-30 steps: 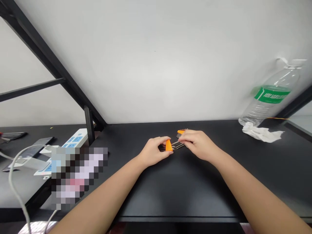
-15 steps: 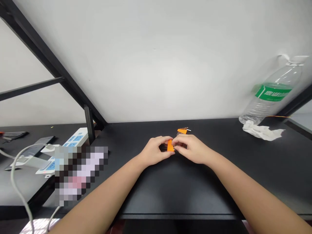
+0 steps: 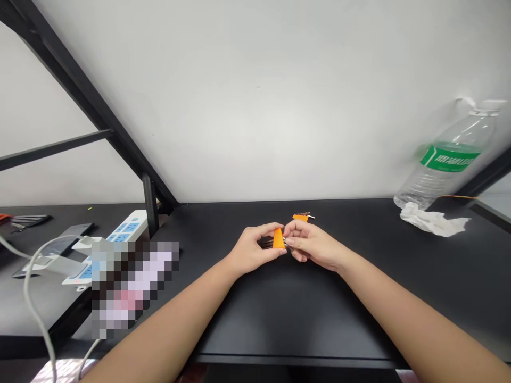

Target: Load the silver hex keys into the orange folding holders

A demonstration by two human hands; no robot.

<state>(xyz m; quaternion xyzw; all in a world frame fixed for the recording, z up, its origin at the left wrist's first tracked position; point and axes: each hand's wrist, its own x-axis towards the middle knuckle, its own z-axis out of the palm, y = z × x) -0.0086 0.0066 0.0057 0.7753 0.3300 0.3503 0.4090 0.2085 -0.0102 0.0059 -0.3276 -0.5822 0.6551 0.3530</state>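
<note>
Both my hands meet over the middle of the black table (image 3: 279, 308). My left hand (image 3: 251, 251) pinches a small orange holder (image 3: 278, 238) with dark metal keys sticking out of it. My right hand (image 3: 313, 246) closes its fingers on the metal keys at the holder's right side. Just behind my right hand lies a second orange holder (image 3: 300, 217) with thin metal pieces, resting on the table untouched.
A clear plastic bottle with a green label (image 3: 447, 159) leans against the wall at the far right, beside a crumpled white tissue (image 3: 431, 222). At the left are a white power strip (image 3: 120, 234), a white cable (image 3: 35, 298) and a black frame post (image 3: 149, 205).
My right hand slid left along the metal keys, closing up against the orange holder in my left hand. The keys that showed between my hands are now mostly covered.
</note>
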